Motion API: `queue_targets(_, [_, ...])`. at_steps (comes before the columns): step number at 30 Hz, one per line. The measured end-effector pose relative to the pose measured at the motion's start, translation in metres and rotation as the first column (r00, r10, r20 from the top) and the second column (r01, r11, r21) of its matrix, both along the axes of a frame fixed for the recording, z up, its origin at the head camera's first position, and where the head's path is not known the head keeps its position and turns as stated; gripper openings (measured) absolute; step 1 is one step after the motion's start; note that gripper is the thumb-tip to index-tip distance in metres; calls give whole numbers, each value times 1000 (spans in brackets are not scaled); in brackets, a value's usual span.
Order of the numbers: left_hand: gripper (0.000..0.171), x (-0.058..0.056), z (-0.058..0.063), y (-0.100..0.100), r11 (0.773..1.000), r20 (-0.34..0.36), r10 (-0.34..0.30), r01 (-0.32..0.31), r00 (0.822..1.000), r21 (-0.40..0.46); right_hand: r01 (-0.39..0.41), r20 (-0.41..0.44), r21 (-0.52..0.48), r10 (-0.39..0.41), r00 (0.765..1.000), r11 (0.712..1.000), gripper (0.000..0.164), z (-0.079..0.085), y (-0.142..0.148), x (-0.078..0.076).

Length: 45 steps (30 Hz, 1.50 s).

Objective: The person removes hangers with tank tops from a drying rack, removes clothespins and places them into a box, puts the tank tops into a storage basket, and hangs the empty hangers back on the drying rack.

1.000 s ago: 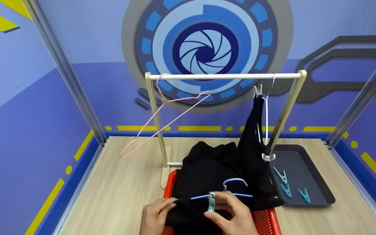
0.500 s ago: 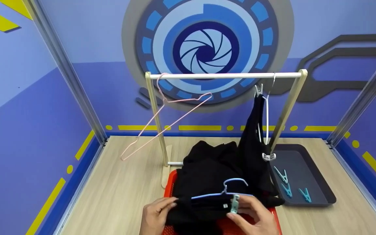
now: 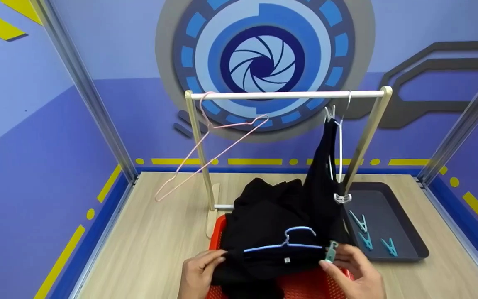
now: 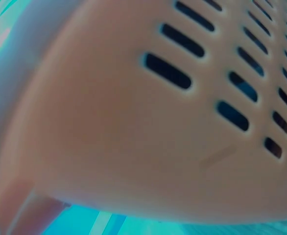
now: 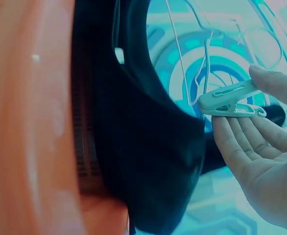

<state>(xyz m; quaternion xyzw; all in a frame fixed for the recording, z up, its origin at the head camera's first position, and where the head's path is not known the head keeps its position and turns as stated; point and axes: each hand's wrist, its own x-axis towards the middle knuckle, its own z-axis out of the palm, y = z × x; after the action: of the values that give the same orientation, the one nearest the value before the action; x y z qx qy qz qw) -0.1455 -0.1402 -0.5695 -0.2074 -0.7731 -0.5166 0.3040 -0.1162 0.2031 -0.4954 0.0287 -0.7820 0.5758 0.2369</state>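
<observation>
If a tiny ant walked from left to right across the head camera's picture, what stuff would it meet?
Pink hanger → blue hanger → green clip pinched in the right grip → dark tray with three teal clips in it.

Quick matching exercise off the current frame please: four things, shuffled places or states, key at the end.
1. pink hanger
2. blue hanger
3. dark tray
4. right hand

A. has three teal clips in it
B. pinches a clothespin
C. hangs from the rack bar
D. down among black cloth

Pairs: 1-C, 2-D, 3-A, 4-B
</observation>
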Motion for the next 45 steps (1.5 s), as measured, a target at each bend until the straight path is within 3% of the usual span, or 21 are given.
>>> queue_targets(8, [31, 1, 1, 0, 1000, 23, -15, 14, 1000, 12, 104, 168, 34, -108, 980, 994, 46, 0, 28, -1])
queue_targets(15, [31, 1, 2, -1, 1000, 53, -7, 7, 999, 6, 169, 344, -26, -150, 927, 985, 52, -4, 60, -16])
queue_targets(18, [31, 1, 1, -2, 1000, 55, -5, 5, 998, 1, 191, 390, 10, -180, 903, 982, 54, -6, 72, -25])
queue_targets(21, [34, 2, 0, -1, 1000, 53, -5, 5, 999, 7, 209, 400, 61, -216, 891, 976, 55, -8, 80, -34])
queue_targets(28, [25, 0, -4, 0, 1000, -53, 6, -6, 999, 1, 225, 348, 216, -290, 892, 950, 61, -10, 104, -57])
queue_targets(39, [30, 1, -4, 0, 1000, 17, -9, 9, 1000, 22, 191, 374, 345, -321, 870, 919, 67, -24, 139, -98])
queue_targets(45, [29, 2, -4, 0, 999, 23, -16, 15, 1000, 29, 166, 373, 380, -315, 873, 910, 68, -33, 152, -118])
